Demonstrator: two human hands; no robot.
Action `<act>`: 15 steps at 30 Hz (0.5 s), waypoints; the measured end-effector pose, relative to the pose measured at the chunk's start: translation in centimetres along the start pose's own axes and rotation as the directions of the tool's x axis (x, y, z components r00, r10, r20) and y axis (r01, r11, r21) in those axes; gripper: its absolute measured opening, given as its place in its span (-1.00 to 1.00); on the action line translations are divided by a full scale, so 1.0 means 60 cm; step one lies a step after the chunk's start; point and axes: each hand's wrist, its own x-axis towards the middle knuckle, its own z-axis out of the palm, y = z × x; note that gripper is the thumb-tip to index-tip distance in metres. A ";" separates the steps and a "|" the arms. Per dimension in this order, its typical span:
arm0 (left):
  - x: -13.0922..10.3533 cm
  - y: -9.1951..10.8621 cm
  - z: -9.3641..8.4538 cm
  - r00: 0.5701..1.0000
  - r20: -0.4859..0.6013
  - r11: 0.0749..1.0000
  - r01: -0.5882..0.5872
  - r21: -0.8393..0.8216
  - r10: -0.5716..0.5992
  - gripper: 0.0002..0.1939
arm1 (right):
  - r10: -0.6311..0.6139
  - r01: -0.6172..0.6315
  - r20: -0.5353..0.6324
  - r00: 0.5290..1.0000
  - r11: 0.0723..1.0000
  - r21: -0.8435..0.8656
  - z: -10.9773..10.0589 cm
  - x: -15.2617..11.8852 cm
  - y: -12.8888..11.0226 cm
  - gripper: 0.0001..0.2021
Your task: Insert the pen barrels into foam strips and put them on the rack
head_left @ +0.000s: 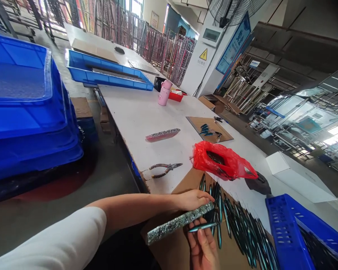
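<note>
My left hand is wrapped round the far end of a long grey speckled block, which slants across the front of the view. Just under the block, my right hand pinches one slim teal spindle-shaped piece between thumb and fingers. The piece lies nearly level, close to the block's edge; whether they touch I cannot tell. Many more glossy teal spindle-shaped pieces, with thin wires at their ends, lie in a row on brown cardboard to the right of my hands.
Pliers and a second speckled block lie on the white table. A red plastic bag, a blue basket and a white box stand right. Stacked blue bins are left; a pink bottle stands farther back.
</note>
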 end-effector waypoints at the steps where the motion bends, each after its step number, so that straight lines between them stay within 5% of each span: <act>1: 0.000 0.003 0.002 1.000 -0.007 0.999 -0.005 0.034 0.005 -0.64 | -0.019 0.019 -0.023 1.000 1.000 -0.007 -0.009 0.001 -0.007 -0.65; 8: -0.005 0.015 0.026 0.995 -0.026 0.944 -0.086 0.319 0.100 -0.71 | -0.327 0.335 -0.235 0.915 0.942 -0.005 -0.024 0.029 -0.106 -0.67; 15: -0.016 0.010 0.017 0.986 -0.134 0.954 -0.054 0.294 0.097 -0.74 | -0.315 0.337 -0.290 0.904 0.941 0.028 0.006 0.049 -0.090 -0.77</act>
